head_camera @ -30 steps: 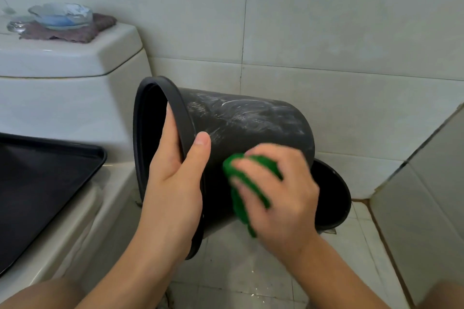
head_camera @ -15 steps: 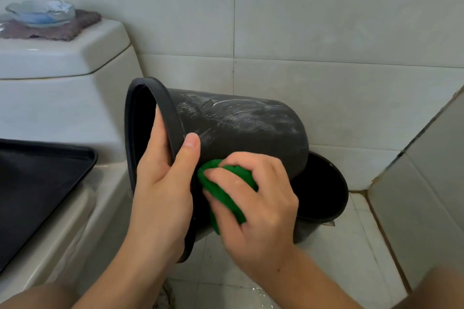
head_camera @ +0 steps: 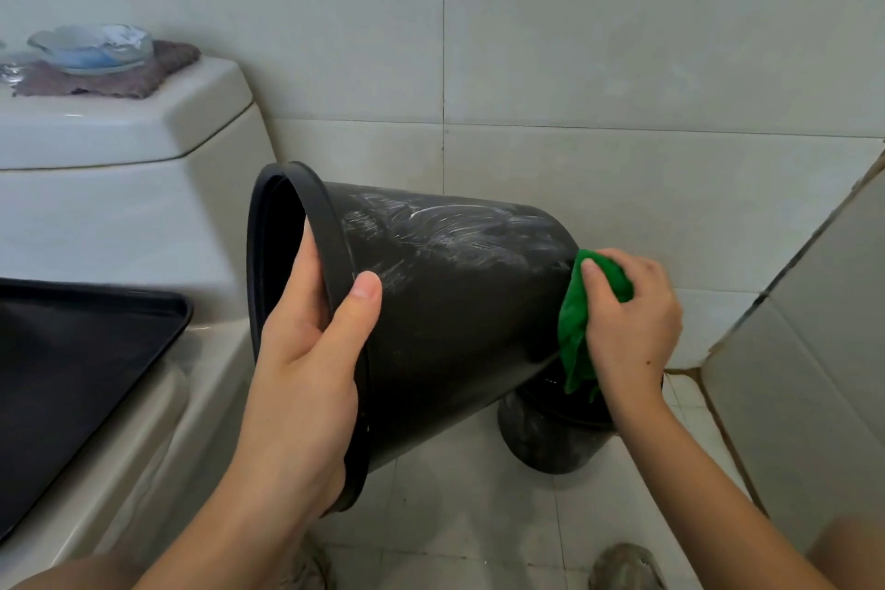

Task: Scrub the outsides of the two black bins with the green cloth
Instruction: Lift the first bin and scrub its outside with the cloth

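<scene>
A black bin (head_camera: 459, 302) is held on its side in the air, its mouth to the left and soapy white streaks on its upper wall. My left hand (head_camera: 306, 350) grips its rim, fingers inside and thumb on the outside. At the bin's bottom end on the right, my right hand (head_camera: 632, 321) grips the green cloth (head_camera: 574, 331) and presses it against the base. A second black bin (head_camera: 546, 441) stands upright on the floor under and behind the first, mostly hidden.
A white toilet (head_camera: 119, 216) fills the left side, with a black tray (head_camera: 72, 364) lying on its seat. On the tank lid sits a glass dish (head_camera: 91, 48) on a purple cloth (head_camera: 119, 79). Tiled walls close in behind and at right. A shoe (head_camera: 622, 565) shows below.
My right hand has slid the green cloth from the bin's middle, near my left thumb, along the wall to its bottom end on the right. The left hand keeps its grip on the rim.
</scene>
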Available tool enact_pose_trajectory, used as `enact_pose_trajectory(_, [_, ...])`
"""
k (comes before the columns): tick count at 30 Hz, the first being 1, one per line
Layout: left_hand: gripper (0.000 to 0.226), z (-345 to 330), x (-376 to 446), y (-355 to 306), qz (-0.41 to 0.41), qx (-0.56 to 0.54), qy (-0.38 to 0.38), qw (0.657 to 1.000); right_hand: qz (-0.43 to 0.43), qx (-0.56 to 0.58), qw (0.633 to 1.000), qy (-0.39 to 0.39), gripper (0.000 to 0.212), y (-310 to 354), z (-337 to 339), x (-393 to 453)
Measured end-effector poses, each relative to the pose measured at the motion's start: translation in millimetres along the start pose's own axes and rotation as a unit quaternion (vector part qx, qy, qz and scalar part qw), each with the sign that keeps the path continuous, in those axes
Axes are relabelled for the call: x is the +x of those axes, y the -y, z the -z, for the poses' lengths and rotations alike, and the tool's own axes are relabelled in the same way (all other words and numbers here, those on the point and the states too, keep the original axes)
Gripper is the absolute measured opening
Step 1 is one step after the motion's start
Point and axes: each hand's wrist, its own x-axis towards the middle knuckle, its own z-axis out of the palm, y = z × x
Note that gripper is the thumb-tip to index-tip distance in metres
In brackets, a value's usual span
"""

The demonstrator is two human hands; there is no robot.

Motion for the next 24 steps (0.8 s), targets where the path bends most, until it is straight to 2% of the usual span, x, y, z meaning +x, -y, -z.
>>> enact_pose_trajectory(3, [0.057, 0.5, 0.4, 0.0, -0.009, 0.006, 0.001, 1.0, 0.016, 0.003, 1.0, -0.001, 0.017, 1.1, -1.0, -3.1])
enact_pose_trajectory(8, [0.06, -11.5, 2.3, 9.8, -0.023, 0.032, -0.004, 0.999, 0.214, 0.054, 0.975, 0.011, 0.021, 36.1, -9.4, -50.5])
enact_pose_trajectory(11, [0.059, -14.5, 4.1, 13.7, -0.019, 0.036, -0.009, 0.999, 0.285, 0.093, 0.954, 0.021, 0.017, 64.6, -6.3, -82.9])
enact_pose_trajectory(15, [0.055, -12.9, 3.8, 14.2, 0.006, 0.021, -0.013, 1.0, 0.316, 0.139, 0.937, 0.041, 0.018, 79.2, -0.5, -101.0])
enact_pose_trajectory(19, [0.057, -9.9, 2.2, 12.1, 0.009, 0.016, 0.002, 1.0, 0.367, 0.14, 0.918, 0.061, 0.021, 67.9, 0.7, -91.2])
enact_pose_trajectory(22, [0.057, -4.3, 2.9, 6.7, -0.012, 0.017, -0.005, 1.0, 0.396, 0.121, 0.91, 0.025, 0.016, 54.2, 0.0, -78.9])
enact_pose_trajectory(24, [0.056, -1.0, 4.1, -1.1, -0.017, 0.004, -0.015, 1.0, 0.38, 0.087, 0.921, -0.011, 0.017, 38.4, 0.0, -62.9])
